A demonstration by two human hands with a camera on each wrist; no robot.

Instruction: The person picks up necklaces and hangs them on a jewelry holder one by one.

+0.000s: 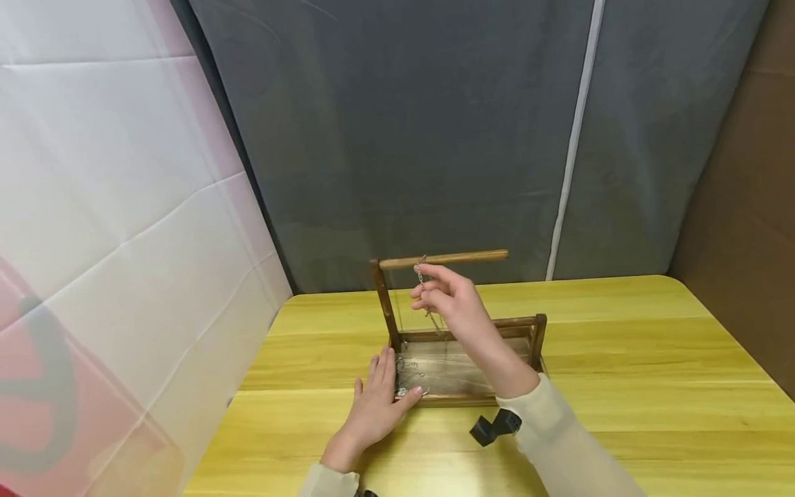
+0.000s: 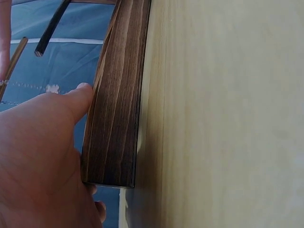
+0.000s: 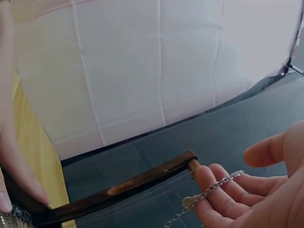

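Bare left hand (image 1: 373, 407): lower centre of the head view, fingers straight, slightly spread along the left end of the dark brown wooden tray (image 1: 456, 400)
Small silver jewellery (image 1: 404, 369): inside that end
Silver link chain (image 3: 219, 184): mid-frame, near the light-brown round wooden bar (image 1: 478, 256)
Bare right hand (image 1: 456, 297): fingers loosely bent under the chain, thumb apart
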